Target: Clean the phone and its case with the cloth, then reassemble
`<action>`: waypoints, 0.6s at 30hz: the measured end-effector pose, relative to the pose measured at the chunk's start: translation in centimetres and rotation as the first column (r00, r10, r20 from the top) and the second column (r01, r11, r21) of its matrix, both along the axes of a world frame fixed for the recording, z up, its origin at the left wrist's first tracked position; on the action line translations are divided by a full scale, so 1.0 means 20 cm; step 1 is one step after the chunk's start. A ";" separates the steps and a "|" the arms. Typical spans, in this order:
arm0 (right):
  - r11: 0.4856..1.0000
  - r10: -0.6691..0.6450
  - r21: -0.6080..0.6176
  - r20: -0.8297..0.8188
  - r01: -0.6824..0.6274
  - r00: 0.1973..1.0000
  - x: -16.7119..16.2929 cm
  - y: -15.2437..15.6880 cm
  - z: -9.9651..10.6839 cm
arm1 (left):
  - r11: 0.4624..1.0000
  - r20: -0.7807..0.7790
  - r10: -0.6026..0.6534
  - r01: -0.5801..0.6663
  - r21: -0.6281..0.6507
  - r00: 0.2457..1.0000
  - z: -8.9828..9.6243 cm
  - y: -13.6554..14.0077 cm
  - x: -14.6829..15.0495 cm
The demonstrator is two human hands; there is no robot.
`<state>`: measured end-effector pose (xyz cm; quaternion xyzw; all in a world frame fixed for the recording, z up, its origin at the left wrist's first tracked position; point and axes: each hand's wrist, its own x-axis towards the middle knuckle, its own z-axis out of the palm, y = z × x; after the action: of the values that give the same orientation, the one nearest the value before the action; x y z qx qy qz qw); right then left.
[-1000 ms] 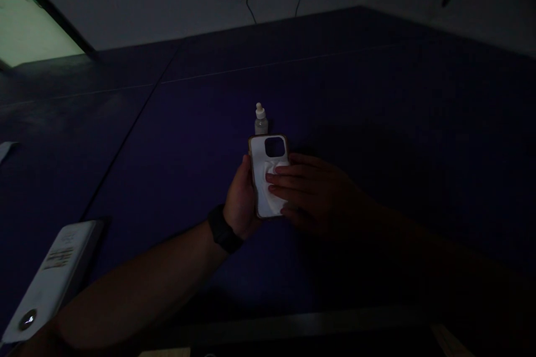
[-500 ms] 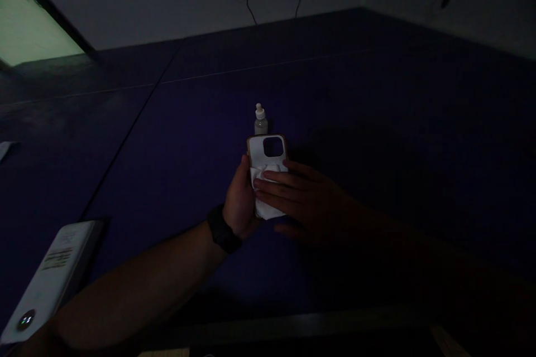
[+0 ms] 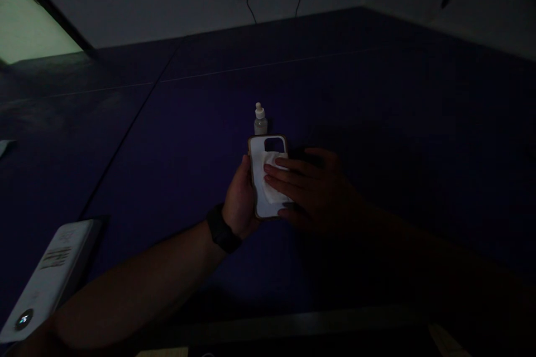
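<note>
We are seeing a dark blue desk (image 3: 201,128). Far at eight o'clock, a long white device (image 3: 46,281) is lying on it. Our right hand (image 3: 320,189) is resting at three o'clock, its grip being wide, the fingers (image 3: 291,176) stretching nearly flat. Our left hand (image 3: 240,203), nearer at eight o'clock, is holding in its grip a brown-rimmed white phone case (image 3: 257,189) at the centre. Under the right fingers, a white tissue (image 3: 274,195) is covering part of it. At twelve o'clock, just beyond, a small dropper bottle (image 3: 260,121) is standing.
</note>
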<state>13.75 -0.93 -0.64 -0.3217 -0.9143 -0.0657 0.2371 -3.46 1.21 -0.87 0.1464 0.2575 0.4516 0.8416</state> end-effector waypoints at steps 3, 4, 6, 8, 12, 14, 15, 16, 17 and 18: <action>0.999 0.044 -0.013 0.041 -0.043 0.998 -0.01 -0.01 0.00 | 0.999 -0.002 -0.031 0.031 -0.016 1.000 -0.01 0.00 -0.01; 1.000 0.020 -0.017 0.048 -0.020 0.999 -0.01 -0.01 0.00 | 0.999 0.004 -0.029 0.029 -0.016 1.000 -0.01 0.00 -0.01; 0.999 -0.052 -0.014 0.035 0.052 0.998 -0.02 -0.01 0.00 | 1.000 0.020 -0.014 0.014 -0.008 1.000 -0.02 0.00 -0.01; 0.998 -0.066 -0.004 0.013 0.066 0.998 -0.01 -0.01 -0.01 | 1.000 0.023 -0.003 0.003 0.002 1.000 -0.01 0.00 -0.01; 0.999 0.045 0.001 0.034 -0.046 0.998 -0.02 -0.01 -0.01 | 0.999 -0.004 -0.027 0.027 -0.026 1.000 -0.01 0.00 -0.01; 1.000 0.002 0.004 0.037 -0.003 0.999 -0.03 -0.01 -0.01 | 0.999 -0.009 -0.016 0.016 -0.033 1.000 0.00 0.00 -0.01; 0.999 -0.040 0.011 0.026 0.040 0.999 -0.03 0.00 0.00 | 1.000 -0.008 -0.005 0.004 -0.026 1.000 0.01 -0.01 -0.01; 0.997 -0.080 0.021 0.010 0.080 0.997 -0.03 0.00 0.00 | 1.000 -0.005 0.006 -0.006 -0.012 1.000 0.01 -0.01 0.00; 0.993 -0.110 0.028 -0.004 0.110 0.994 -0.02 0.00 0.00 | 1.000 -0.001 0.010 -0.010 0.002 1.000 0.01 -0.01 0.00; 0.992 -0.120 0.034 -0.017 0.120 0.993 -0.02 0.00 0.01 | 1.000 0.001 0.008 -0.008 0.012 1.000 0.01 -0.01 0.00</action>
<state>13.35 -0.95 -0.50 -0.3723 -0.8902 -0.0936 0.2451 -3.48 1.04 -0.65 0.1501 0.2550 0.4563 0.8392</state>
